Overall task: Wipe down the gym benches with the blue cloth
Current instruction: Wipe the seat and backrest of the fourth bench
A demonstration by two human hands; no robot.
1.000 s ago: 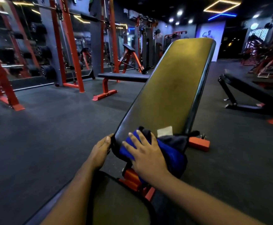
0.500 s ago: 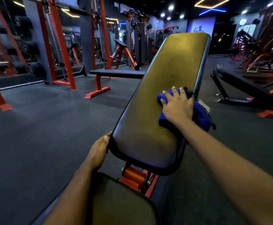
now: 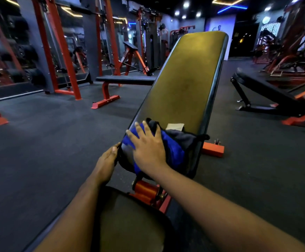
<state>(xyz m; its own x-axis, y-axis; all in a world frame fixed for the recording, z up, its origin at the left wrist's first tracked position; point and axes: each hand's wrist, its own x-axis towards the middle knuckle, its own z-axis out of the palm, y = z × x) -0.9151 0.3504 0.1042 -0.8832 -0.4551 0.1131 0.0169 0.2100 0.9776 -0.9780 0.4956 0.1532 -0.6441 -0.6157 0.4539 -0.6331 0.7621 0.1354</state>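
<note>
An inclined black backrest pad [image 3: 186, 82] of a gym bench rises away from me in the middle of the view. My right hand [image 3: 148, 148] lies flat on the blue cloth [image 3: 173, 151], pressing it onto the lower end of the pad. A white label and a grey fold of the cloth show beside my fingers. My left hand [image 3: 106, 162] grips the pad's lower left edge. The bench's seat pad [image 3: 130, 220] is just below, between my forearms, with an orange hinge roller [image 3: 146, 188] above it.
A flat bench [image 3: 124, 80] with red legs stands behind on the left. Red rack uprights [image 3: 61, 48] and a mirror wall line the far left. Another black incline bench [image 3: 268, 91] sits at right. Dark rubber floor [image 3: 44, 142] surrounds the bench.
My right hand has slid the cloth from the pad's middle right edge back down to its lower end. The left hand has kept its grip on the edge.
</note>
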